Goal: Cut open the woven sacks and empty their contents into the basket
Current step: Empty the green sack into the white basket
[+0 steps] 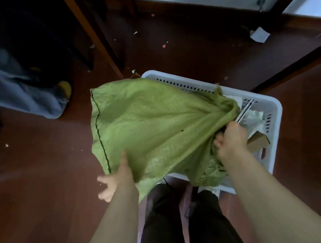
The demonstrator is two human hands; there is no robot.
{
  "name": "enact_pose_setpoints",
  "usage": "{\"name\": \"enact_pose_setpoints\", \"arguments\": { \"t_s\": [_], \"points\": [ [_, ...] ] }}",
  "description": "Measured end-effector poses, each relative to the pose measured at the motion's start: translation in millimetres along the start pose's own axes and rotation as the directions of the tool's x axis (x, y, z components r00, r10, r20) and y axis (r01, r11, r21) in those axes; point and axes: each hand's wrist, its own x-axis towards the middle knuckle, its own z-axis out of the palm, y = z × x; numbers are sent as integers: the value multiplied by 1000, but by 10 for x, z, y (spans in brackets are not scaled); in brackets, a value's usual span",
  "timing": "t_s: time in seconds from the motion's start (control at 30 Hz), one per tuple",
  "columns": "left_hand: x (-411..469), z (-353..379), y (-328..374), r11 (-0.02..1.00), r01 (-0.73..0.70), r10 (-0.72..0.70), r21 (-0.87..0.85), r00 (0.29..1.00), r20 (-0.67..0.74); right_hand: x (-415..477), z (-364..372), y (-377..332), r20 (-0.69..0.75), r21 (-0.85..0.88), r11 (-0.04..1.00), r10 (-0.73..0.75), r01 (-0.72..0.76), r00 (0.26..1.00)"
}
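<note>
A green woven sack with a black stitched seam on its left end lies limp over the near-left part of a white perforated plastic basket. My right hand grips the sack's bunched end over the basket, with a thin metal blade-like tool sticking out above its knuckles. My left hand lies at the sack's lower left corner with fingers spread; the thumb rests on the cloth. Paper, plastic wrap and a brown cardboard piece lie in the basket's right side.
The floor is dark red-brown with small scraps. Wooden furniture legs stand behind the basket. A person's grey trouser leg and yellow shoe are at the left. A crumpled white paper lies at the far right. My dark-trousered legs are below.
</note>
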Motion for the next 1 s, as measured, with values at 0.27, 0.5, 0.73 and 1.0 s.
{"name": "enact_pose_setpoints", "arguments": {
  "t_s": [0.27, 0.5, 0.73, 1.0],
  "points": [
    [359, 44, -342, 935, 97, -32, -342, 981, 192, 55, -12, -92, -108, -22, 999, -40, 38, 993],
    [-495, -455, 388, 813, -503, 532, -294, 847, 21, -239, -234, -256, -62, -221, 973, -86, 70, 994],
    [-1819, -676, 755, 730, -427, 674, -534, 584, 453, -1364, -338, -784, 541, -324, 925, 8, 199, 841],
    [-2540, -863, 773, 692, -486, 722, -534, 460, 517, -1846, -447, -1399, 633, -312, 729, -319, 610, 705]
  ]
}}
